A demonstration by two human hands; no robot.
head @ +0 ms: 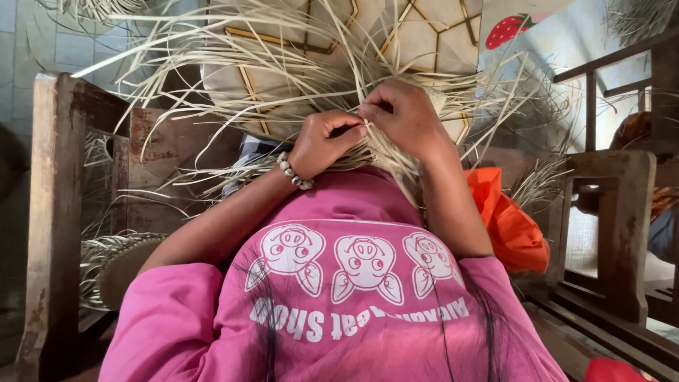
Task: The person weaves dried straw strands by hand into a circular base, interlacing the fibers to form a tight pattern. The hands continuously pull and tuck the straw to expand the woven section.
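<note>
The person sits and looks down at both hands, which work on a woven straw piece [385, 152] held just above the lap, in front of the pink shirt [339, 283]. Long thin straw strips [233, 78] stick out from it in all directions, up and to the left and right.

The left hand [325, 141] is curled closed, and its fingers [350, 131] pinch a straw strip at the edge of the weaving. A bead bracelet [293, 172] sits on that wrist. The right hand [407, 117] is right beside it, touching it, with its fingers [375, 110] bent down and pinching the same spot of straw. Both hands are gripping the straw, not open.

Behind the straw there is a pale cushion [431, 28] with brown lines. A cloth with a red strawberry picture [508, 28] is up at the top right. An orange cloth [509, 226] lies beside the right arm. On the left is an old wooden chair arm [56, 212] with worn paint, and another round woven straw thing [113, 262] lies low behind it. On the right is more wooden furniture [622, 212], and a bit of another person shows at the far right edge
</note>
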